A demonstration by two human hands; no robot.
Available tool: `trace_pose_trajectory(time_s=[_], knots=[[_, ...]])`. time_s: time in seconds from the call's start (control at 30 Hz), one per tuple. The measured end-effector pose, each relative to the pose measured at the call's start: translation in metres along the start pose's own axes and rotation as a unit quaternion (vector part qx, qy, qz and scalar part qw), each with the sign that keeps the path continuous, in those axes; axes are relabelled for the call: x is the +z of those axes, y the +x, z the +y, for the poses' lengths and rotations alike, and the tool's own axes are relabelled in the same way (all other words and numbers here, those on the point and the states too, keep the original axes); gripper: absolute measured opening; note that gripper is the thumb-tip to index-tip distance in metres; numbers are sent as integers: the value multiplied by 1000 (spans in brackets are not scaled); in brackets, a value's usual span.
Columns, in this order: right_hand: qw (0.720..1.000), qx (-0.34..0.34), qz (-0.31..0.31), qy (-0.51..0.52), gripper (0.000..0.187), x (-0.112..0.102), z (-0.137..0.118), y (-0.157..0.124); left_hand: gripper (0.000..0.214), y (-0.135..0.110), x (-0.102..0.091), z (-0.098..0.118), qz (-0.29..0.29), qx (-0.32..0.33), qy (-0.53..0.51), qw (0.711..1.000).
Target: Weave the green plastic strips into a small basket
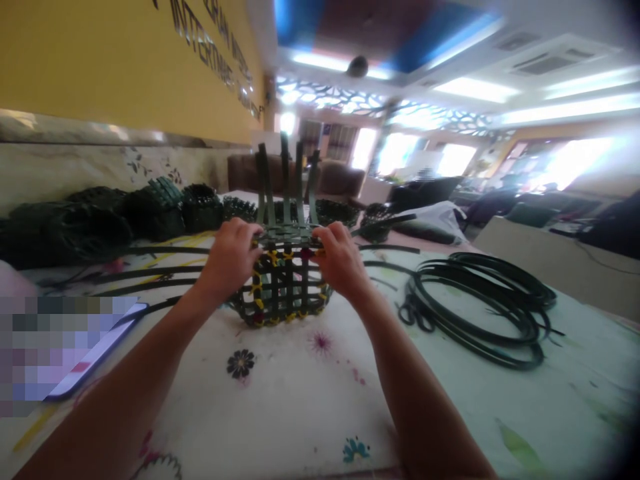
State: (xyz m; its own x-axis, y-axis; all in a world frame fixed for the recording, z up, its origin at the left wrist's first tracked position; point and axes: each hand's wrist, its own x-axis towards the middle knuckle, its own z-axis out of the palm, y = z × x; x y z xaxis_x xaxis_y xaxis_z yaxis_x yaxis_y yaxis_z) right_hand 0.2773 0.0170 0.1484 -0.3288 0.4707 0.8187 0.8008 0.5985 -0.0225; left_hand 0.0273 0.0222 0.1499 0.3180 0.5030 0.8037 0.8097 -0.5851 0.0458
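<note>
A dark green woven strap basket (283, 283) stands on the table in front of me, with yellow ties and a few dark red ones along its edges. Long green strap ends (287, 180) rise from its far side, and others stretch out flat to the left and right. My left hand (233, 257) grips the basket's upper left corner, fingers curled over the rim. At the upper right corner my right hand (343, 257) holds the rim, its thumb and fingers closed near a dark red tie. The fingertips of both hands are partly hidden behind the weave.
To the right lie a coil of green strap (480, 313) and scissors (415, 313). Several dark green woven baskets (155, 207) line the wall at the back left. A tablet-like device (95, 353), partly blurred, rests at the left. A white plastic bag (435, 220) sits at the far right.
</note>
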Motion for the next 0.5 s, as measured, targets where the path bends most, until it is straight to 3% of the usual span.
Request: trace_pose_trajectory(time_s=[0.2,0.5], knots=[[999,12,-33,9,39,-12,-4,2,32,1,-10,1,-28,0,8,1000],[998,36,-48,6,34,-19,-10,4,31,5,-25,8,-82,-16,5,997]])
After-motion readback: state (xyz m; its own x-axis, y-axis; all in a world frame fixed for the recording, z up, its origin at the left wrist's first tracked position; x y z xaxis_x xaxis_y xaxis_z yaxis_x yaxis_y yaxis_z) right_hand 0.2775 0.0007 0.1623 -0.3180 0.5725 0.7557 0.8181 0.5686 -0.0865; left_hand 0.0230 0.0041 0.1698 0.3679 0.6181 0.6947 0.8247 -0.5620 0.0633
